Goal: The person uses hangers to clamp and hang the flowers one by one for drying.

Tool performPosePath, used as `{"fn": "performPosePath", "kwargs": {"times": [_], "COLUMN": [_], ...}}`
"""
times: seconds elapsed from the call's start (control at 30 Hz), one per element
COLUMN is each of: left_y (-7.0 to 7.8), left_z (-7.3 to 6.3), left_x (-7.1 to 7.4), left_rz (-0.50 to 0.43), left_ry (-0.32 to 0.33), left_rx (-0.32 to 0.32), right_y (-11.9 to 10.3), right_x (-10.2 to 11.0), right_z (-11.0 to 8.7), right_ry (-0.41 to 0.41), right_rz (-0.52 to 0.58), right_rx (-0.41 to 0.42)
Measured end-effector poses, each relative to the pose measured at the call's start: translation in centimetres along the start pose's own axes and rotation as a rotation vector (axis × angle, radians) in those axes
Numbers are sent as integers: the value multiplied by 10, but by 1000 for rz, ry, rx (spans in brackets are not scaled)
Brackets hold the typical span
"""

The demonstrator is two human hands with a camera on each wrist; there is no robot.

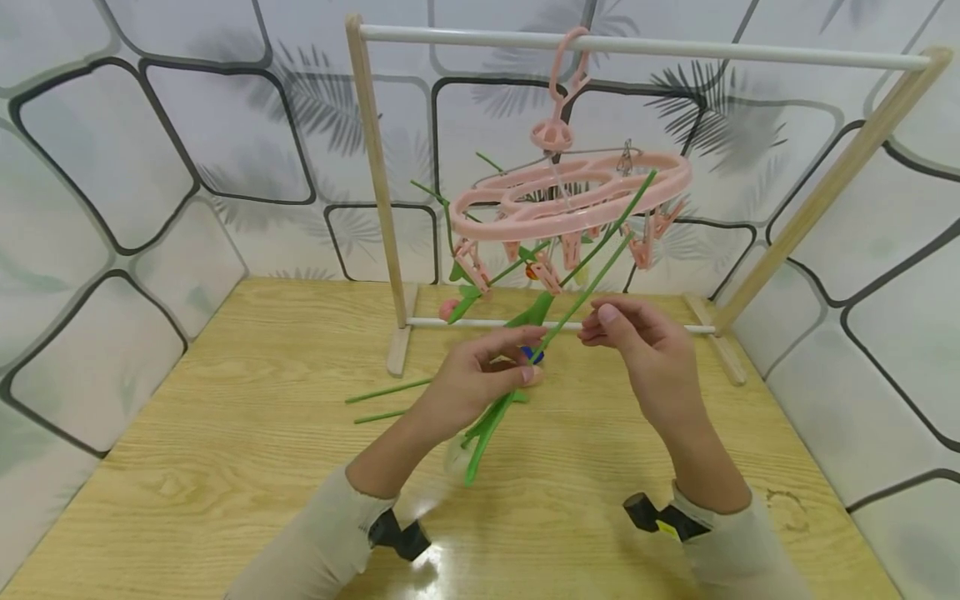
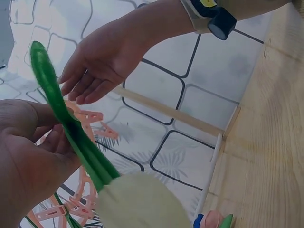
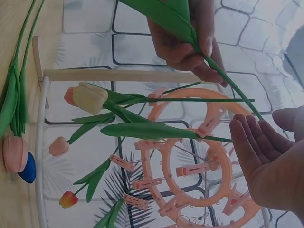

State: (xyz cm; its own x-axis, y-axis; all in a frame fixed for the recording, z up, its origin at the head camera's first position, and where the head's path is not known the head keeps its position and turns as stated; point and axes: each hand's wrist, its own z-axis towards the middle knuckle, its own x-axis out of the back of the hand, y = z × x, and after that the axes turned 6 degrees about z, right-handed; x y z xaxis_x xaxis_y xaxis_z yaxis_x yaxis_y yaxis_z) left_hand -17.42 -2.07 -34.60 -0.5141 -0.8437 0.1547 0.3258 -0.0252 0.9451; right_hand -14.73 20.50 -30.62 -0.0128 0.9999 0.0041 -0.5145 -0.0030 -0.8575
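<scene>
My left hand [image 1: 480, 379] pinches the green stem of an artificial tulip below its leaves [image 2: 85, 152]. The cream bloom [image 2: 142, 204] points down toward me, and the bare stem [image 1: 581, 304] slants up to the right. Close by the stem's free end, my right hand [image 3: 275, 161] has its fingers extended, holding nothing. Beyond both hands a pink clip hanger [image 1: 570, 221] dangles, with several tulips clipped upside down, among them an orange-red one [image 3: 69, 199], a pink one [image 3: 59, 146] and a cream one [image 3: 92, 97].
The hanger hooks over the white bar [image 1: 465, 36] of a wooden-legged rack [image 1: 375, 158]. A pink tulip [image 3: 15, 154] and a blue tulip [image 3: 28, 168] lie on the wooden table [image 1: 247, 467], partly behind my left hand in the head view. Patterned panels [image 1: 225, 133] enclose the back and sides.
</scene>
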Motion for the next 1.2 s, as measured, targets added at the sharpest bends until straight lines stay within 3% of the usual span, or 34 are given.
{"fn": "performPosePath", "kwargs": {"times": [0.17,0.3,0.47,0.57,0.67,0.77,0.97,1.07,1.2], "left_y": [-2,-3,-3,-3,-4,-5,-6,-7,-6], "left_z": [0,0,0,0,-1,-2,-3,-2,-2], "left_x": [-2,-3,-4,-5,-6,-8,-9,-10,-11], "left_rz": [18,0,11,25,25,19,3,3,6], "left_ry": [-36,-65,-71,-70,-79,-94,-104,-106,-111], "left_rx": [-27,-26,-28,-22,-6,12,44,50,51], "right_y": [-10,-19,-33,-41,-47,-49,-51,-56,-59], "right_x": [13,27,45,59,73,83,90,92,94], "right_z": [3,7,24,44,65,81,109,119,129], "right_ry": [55,47,81,122,147,96,-84,-107,-158], "right_rz": [75,134,114,-25,-252,-451,-673,-797,-820], "right_rx": [59,119,196,233,256,280,316,243,187]}}
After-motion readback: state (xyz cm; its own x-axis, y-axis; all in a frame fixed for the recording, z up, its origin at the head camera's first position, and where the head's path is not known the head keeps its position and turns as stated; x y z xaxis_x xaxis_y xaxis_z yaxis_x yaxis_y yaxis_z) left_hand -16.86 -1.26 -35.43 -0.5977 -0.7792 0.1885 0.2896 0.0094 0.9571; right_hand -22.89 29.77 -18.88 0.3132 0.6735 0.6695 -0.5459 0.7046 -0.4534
